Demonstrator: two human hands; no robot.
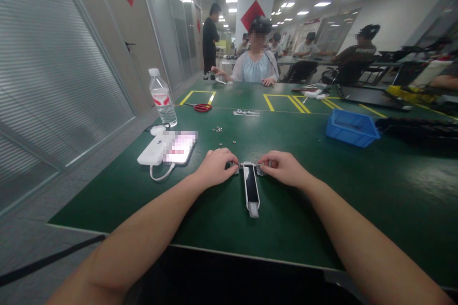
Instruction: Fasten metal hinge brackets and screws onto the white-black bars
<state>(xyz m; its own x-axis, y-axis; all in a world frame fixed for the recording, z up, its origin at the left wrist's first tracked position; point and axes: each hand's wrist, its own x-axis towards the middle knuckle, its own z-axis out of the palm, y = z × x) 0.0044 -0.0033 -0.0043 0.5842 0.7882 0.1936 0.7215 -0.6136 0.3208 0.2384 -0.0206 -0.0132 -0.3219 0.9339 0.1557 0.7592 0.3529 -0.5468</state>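
Note:
A long narrow piece with a white rim and a black top (251, 185) lies on the green table in front of me, its pale grey tip pointing towards me. Across its far end runs a thin metal crossbar (246, 164) with small grey parts at both sides. My left hand (217, 167) pinches the left end of that crossbar between thumb and fingers. At the right end, my right hand (282, 167) is closed in a similar pinch. The fingertips partly hide the small parts there. Beyond my hands lie several small metal nuts or rings (218, 129).
On the left stand a water bottle (162, 97) and a white power bank (152, 150) cabled to a phone (182, 147). Red-handled scissors (202, 107) and thin white strips (246, 113) lie farther back. A blue bin (352, 127) is at right. A person (254, 64) sits opposite.

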